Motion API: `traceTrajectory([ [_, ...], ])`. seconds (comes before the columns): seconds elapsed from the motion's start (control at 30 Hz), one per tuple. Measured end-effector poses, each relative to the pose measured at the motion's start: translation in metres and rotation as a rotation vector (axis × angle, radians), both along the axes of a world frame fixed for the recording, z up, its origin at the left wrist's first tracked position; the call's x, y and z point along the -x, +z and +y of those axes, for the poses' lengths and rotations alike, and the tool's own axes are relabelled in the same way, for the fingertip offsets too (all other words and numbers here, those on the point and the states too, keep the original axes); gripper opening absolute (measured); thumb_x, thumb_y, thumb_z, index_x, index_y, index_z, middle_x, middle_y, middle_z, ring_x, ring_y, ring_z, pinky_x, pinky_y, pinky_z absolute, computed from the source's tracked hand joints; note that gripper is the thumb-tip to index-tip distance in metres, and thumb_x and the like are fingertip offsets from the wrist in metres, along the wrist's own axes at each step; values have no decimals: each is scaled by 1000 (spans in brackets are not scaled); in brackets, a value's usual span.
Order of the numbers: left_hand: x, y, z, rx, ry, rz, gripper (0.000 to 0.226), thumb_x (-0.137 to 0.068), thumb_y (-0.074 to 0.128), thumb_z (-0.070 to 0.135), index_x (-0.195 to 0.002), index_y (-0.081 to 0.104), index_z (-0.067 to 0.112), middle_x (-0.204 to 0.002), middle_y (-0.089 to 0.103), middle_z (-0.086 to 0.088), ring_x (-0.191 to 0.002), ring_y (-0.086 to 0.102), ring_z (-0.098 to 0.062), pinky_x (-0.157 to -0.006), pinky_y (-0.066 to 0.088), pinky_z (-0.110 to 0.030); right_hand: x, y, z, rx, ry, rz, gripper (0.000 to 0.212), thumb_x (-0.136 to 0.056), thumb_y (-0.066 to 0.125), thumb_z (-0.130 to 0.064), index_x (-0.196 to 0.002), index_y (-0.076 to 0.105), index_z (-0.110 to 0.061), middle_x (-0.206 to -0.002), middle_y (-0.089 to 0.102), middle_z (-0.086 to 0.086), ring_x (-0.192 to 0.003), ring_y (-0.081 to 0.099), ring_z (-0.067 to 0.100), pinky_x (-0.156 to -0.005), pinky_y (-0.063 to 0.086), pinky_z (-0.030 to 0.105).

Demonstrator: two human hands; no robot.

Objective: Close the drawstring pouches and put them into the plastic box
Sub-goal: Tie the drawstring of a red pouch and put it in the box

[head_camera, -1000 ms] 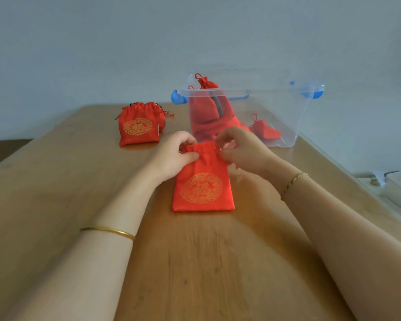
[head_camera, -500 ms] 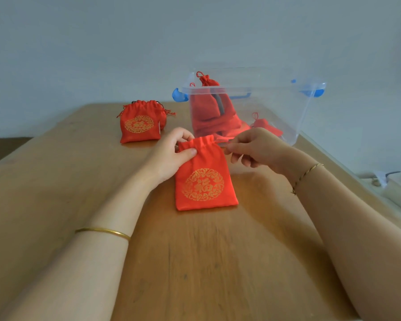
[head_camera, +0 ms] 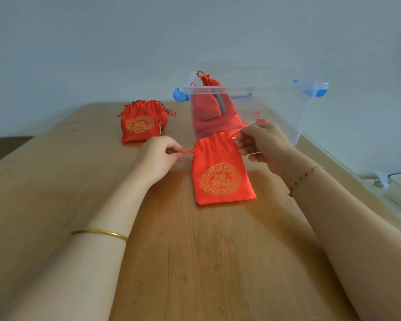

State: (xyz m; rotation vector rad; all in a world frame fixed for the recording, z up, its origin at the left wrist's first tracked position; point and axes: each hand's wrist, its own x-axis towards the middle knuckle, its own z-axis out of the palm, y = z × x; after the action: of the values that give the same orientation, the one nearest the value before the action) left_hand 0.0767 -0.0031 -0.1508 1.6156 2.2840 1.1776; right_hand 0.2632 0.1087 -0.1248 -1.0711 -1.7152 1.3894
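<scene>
- The pouch (head_camera: pixel 220 172) is lying flat with its gold emblem up, about midway between the counter's (head_camera: pixel 195 262) left and right edges, toward the far edge and just in front of the plastic box (head_camera: pixel 276 107).
- The left hand (head_camera: pixel 159 158) is pinching the left cord (head_camera: pixel 188 152) just beside the mouth, with its fingers (head_camera: pixel 174 148) curled together and clamped on it.
- The right hand (head_camera: pixel 262 144) is pinching the right cord (head_camera: pixel 234 135) at the opposite corner of the mouth. Thumb and forefinger are clamped on it and the other fingers are hanging loosely apart.
- The mouth is showing a little gathering but is looking far from closed (judging by its width against the body).
- For this step the two hands should be drawing the cords straight outward, low and level with the counter and with equal force, so the gathers are bunching evenly.
- Risk: the satin looks slippery, so a stronger pull on one side is likely to be dragging the whole pouch sideways instead of cinching it.
- The box is standing open at the far edge, toward the right edge, and is holding several closed pouches (head_camera: pixel 206 105), so the carry looks short.
- More waiting pouches (head_camera: pixel 140 122) are sitting near the far edge, toward the left edge.
</scene>
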Motion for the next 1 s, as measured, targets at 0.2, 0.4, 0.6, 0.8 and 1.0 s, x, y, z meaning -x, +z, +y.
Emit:
traceTrajectory([
  [0.2,2,2,-3,-59,108,59,12,-89,61,17,-90,72,12,-84,62,4,-71,51,-6,-65,37,-23,-2,-2,2,9,-64,-7,19,-90,42,-15,-87,60,-10,-60,56,0,-35,49,4,-44,31,16],
  [0.4,16,2,-3,33,306,168,27,-95,50,24,-76,57,5,-79,58,-10,-85,57,-35,-68,39,-34,-9,-1,12,61,-241,63,24,-86,46,-11,-61,47,-13,-48,50,2,-30,40,8,-44,25,19],
  [0.6,6,11,5,-182,304,-465,23,-91,37,12,-74,52,11,-89,63,-8,-80,58,-24,-70,44,-33,-15,-12,24,357,-339,257,28,-86,37,-10,-59,43,-14,-38,48,-1,-25,40,7,-36,31,8],
  [0.8,-6,30,2,-591,-225,-1390,32,-98,34,20,-66,37,18,-69,67,-2,-83,70,-19,-99,44,-39,-1,-10,18,467,-172,401,30,-92,38,-12,-63,45,-11,-37,51,2,-28,48,8,-33,38,12],
  [1.0,-27,30,5,-408,-267,-1150,21,-97,46,15,-79,56,11,-65,50,1,-49,47,-8,-54,52,-25,11,3,-1,218,64,461,30,-96,38,-13,-70,51,-9,-55,60,2,-45,59,10,-44,48,19],
])
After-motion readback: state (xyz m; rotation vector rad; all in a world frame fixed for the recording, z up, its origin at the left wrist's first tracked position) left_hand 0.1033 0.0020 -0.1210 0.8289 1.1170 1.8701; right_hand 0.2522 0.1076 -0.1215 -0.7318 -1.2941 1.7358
